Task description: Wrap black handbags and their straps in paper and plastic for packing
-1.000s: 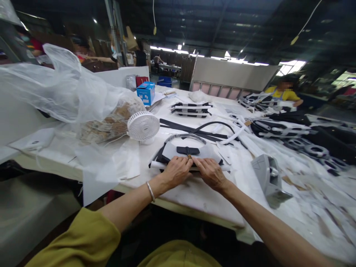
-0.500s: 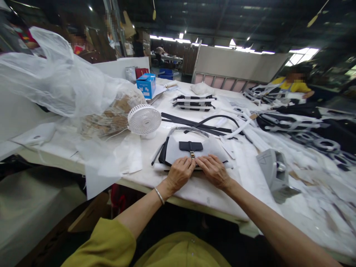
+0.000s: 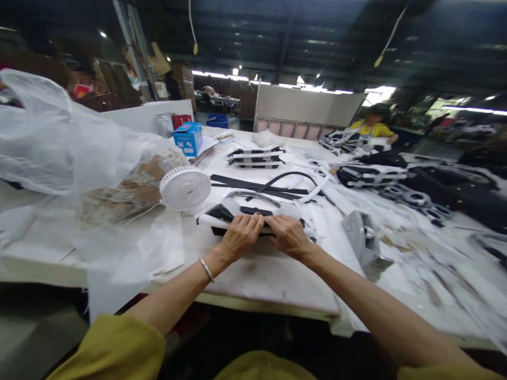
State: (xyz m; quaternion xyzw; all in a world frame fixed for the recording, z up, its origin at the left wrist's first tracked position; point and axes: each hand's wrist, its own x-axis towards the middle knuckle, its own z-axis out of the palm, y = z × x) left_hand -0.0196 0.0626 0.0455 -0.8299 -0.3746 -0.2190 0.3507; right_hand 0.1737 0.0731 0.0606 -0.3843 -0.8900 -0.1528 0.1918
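Note:
A black handbag (image 3: 222,212) partly covered in white wrapping lies in front of me on the table, its near edge tipped up. My left hand (image 3: 242,235) is closed over the near edge, left of the middle. Close beside it, my right hand (image 3: 288,235) grips the same edge on the right. Both sets of fingertips meet near the clasp, which they mostly hide. A clear-wrapped handle (image 3: 253,195) arches behind the bag.
A white fan (image 3: 185,188) stands to the left, by a large plastic bag (image 3: 79,137). Black straps (image 3: 245,183) and a wrapped bundle (image 3: 257,157) lie beyond. A grey tape dispenser (image 3: 358,237) sits right. Another person (image 3: 374,129) works at the far right.
The near edge of the handbag has been tilted up by both hands, and its front flap now shows much less. The camera view has turned to the right.

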